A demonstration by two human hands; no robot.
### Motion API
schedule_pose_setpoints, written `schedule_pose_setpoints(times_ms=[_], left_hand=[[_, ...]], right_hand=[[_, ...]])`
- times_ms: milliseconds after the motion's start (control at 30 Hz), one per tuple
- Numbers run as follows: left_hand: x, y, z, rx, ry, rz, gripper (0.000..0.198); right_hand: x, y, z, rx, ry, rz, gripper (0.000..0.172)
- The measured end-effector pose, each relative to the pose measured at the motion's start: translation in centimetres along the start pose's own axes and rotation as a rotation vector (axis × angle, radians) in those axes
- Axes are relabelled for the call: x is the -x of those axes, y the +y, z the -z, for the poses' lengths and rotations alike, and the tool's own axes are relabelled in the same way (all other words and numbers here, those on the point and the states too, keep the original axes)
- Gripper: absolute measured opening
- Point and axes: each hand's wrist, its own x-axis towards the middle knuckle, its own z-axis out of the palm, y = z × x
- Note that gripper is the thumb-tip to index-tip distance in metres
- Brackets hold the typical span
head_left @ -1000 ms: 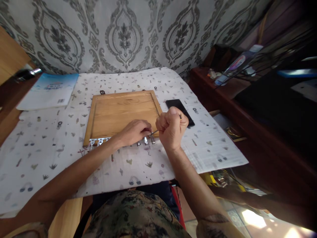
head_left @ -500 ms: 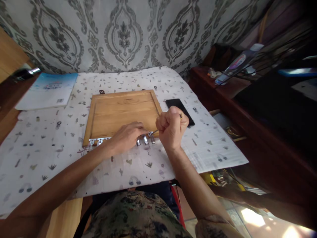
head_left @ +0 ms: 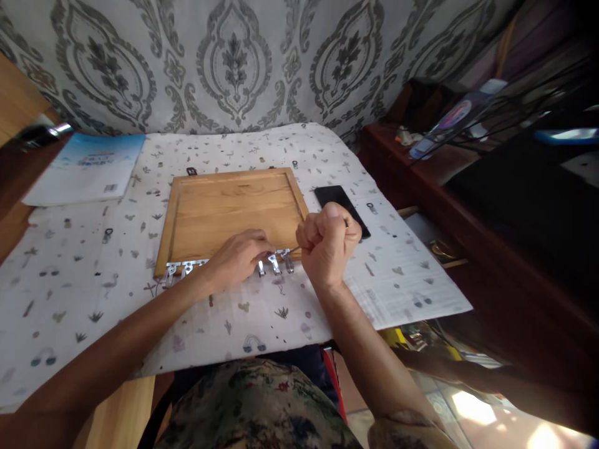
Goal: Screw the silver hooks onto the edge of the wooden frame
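Observation:
A wooden framed board (head_left: 234, 206) lies flat on the cloth, with shiny metal clips (head_left: 274, 265) along its near edge. My left hand (head_left: 238, 257) rests over that edge, its fingers bent and pressed together beside the clips. What is between its fingertips is too small to tell. My right hand (head_left: 330, 246) is a fist around a screwdriver (head_left: 294, 250). The thin shaft points left to the rightmost clip, and the handle is mostly hidden in the fist. Whether the tip sits in a screw does not show.
A black phone (head_left: 339, 202) lies behind my right hand. The blue and white book (head_left: 88, 168) is at the back left. On the right stands a dark red desk (head_left: 435, 174) with a clear bottle (head_left: 456, 118) and cables. A patterned cloth (head_left: 196, 343) covers the table.
The fingertips of my left hand have drawn back a little from the rightmost clip. My right fist stays around the screwdriver at nearly the same place. The view has shifted slightly.

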Motion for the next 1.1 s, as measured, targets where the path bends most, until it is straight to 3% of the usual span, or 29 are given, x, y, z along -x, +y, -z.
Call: schedule_pose_setpoints(times_ms=[333, 533, 800, 1100], left_hand=[[-0.6, 0.1, 0.6, 0.05, -0.071, -0.014, 0.034], [-0.6, 0.2, 0.5, 0.057, -0.04, 0.023, 0.029], [-2.5, 0.6, 0.9, 0.071, -0.109, 0.096, 0.02], [-3.0, 1.2, 0.8, -0.089, -0.154, 0.017, 0.027]], right_hand=[[-0.2, 0.2, -0.4, -0.008, 0.06, 0.013, 0.061], [-0.3, 0.2, -0.3, -0.005, 0.131, 0.034, 0.058], [-0.1, 0.0, -0.6, -0.021, 0.114, 0.023, 0.057], [-0.1, 0.3, -0.4, -0.022, 0.102, 0.041, 0.059]])
